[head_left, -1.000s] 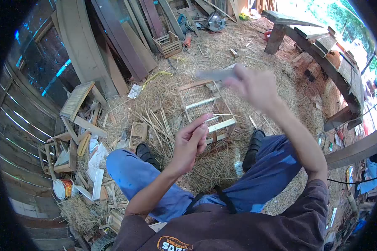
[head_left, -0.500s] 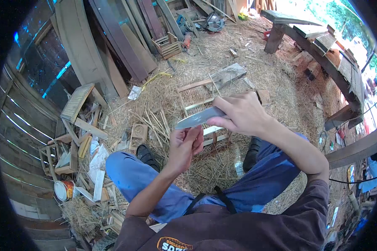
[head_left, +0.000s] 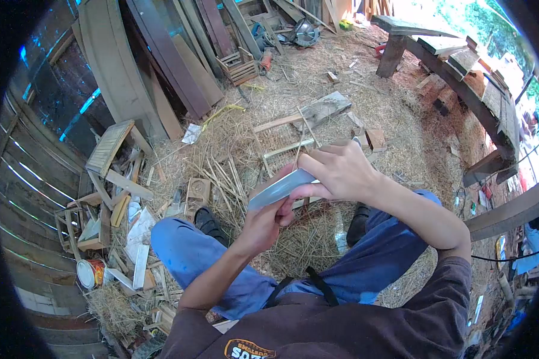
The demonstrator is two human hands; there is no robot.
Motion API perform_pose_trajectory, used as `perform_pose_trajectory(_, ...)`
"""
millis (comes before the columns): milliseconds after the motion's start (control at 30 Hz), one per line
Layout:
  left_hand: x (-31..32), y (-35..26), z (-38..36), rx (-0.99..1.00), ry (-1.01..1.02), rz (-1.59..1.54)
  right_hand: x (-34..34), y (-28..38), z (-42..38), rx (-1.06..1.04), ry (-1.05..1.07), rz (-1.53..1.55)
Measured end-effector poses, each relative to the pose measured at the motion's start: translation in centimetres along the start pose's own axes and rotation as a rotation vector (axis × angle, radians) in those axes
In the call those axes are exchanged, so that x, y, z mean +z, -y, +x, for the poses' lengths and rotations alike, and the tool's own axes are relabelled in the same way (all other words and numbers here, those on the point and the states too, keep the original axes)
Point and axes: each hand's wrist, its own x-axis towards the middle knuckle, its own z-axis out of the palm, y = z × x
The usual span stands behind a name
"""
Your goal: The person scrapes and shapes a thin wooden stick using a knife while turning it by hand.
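Straw-strewn floor (head_left: 401,137) lies beneath you — your right hand (head_left: 341,170) grips the knife (head_left: 279,189), slanted over your left hand (head_left: 259,226), presumably close for control — but it hides fingertips, so I can't tell what the left holds.

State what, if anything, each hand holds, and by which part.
The right hand grips a knife by its rear end, its handle hidden. What the left hand holds cannot be told: the knife partly covers its grip.
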Motion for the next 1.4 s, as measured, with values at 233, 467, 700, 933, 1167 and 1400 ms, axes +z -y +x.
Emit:
perform_pose_trajectory(233, -0.2, -0.6, 0.1, -0.081, 0.076, -0.071, 0.3, -0.8, 0.2, -0.032, -0.074, -0.079)
perform_pose_trajectory(467, 1.3, 0.5, -0.6, -0.119, 0.095, -0.023, -2.4, -6.2, 0.3, 0.522, -0.098, -0.057)
perform_pose_trajectory(700, 0.7, -1.4, 0.5, 0.021, -0.023, 0.014, -0.9, -3.6, -0.3, 0.287, -0.019, 0.093)
perform_pose_trajectory(933, 0.8, -0.3, 0.7, -0.031, -0.082, -0.053, 0.8, 0.2, 0.3, 0.091, 0.060, 0.204)
perform_pose_trajectory(1167, 0.3, 0.0, 0.5, -0.021, -0.056, 0.053, 1.2, -0.2, 0.3, 0.032, 0.028, 0.100)
perform_pose_trajectory(1400, 0.4, -0.4, 0.3, -0.067, -0.040, -0.016, 1.3, -1.0, 0.3, -0.015, -0.014, -0.048)
